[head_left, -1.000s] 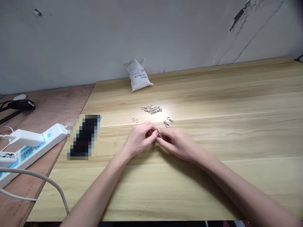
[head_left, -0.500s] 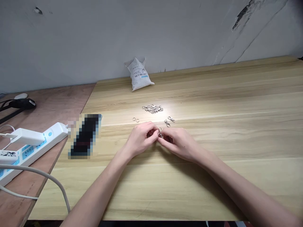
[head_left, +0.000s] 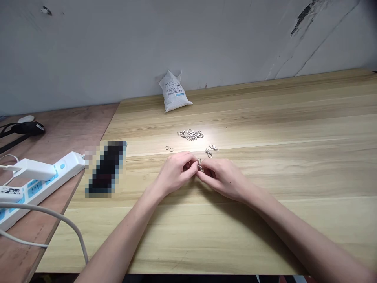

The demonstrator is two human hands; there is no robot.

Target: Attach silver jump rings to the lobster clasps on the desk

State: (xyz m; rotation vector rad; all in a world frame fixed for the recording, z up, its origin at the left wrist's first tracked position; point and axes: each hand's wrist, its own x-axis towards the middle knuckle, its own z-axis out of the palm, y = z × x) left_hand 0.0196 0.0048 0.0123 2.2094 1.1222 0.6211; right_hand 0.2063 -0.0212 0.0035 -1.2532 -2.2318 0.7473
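Note:
My left hand (head_left: 176,172) and my right hand (head_left: 223,177) meet fingertip to fingertip over the light wooden table (head_left: 265,165). Both pinch one small metal clasp (head_left: 200,165) with a ring at its top. Just beyond the hands lie two loose clasps (head_left: 211,151). A pair of split rings (head_left: 169,148) rests to the left of them. Farther back sits a small heap of metal clasps (head_left: 190,135).
A small white bag (head_left: 173,97) leans at the wall. A blurred dark phone-like object (head_left: 105,168) lies at the table's left edge. On the reddish side table (head_left: 59,129) are a white power strip (head_left: 35,181) with a charger, cables and a black item.
The hands stay pinched together on the clasp with only tiny finger movements. The view has shifted slightly.

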